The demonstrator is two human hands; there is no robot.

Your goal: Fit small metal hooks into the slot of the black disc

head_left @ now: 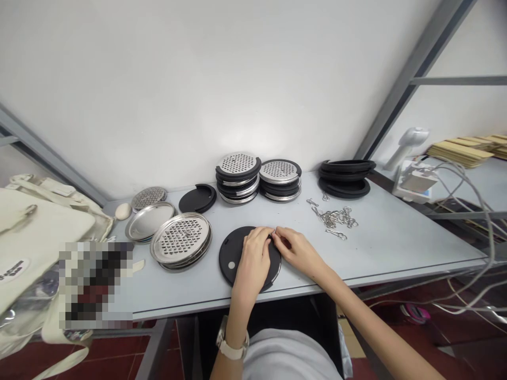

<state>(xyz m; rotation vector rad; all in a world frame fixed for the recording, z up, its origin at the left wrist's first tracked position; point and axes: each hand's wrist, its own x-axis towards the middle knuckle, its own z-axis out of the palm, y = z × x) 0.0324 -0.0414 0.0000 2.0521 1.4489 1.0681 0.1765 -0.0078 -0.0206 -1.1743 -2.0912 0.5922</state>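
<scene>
A black round holder (pixel 232 248) lies on the table near its front edge, with a pale dot on its surface and a strip of shiny metal along its right rim. My left hand (pixel 255 253) rests across it, fingers together and curled over the far rim. At the far right rim, the fingertips of my right hand (pixel 295 250) are pinched close to the left fingertips; a tiny light bit shows there, too small to name. To the left sits a stack of round metal grater plates (pixel 181 240). Small metal clips (pixel 335 217) lie in a loose heap on the right.
Along the wall stand stacks of grater plates in black holders (pixel 238 177), (pixel 280 179), a lone black holder (pixel 198 198) and piled black rings (pixel 344 179). Plain metal discs (pixel 150 221) sit left. A cream bag (pixel 43 232) borders the left; cables (pixel 481 211) hang right.
</scene>
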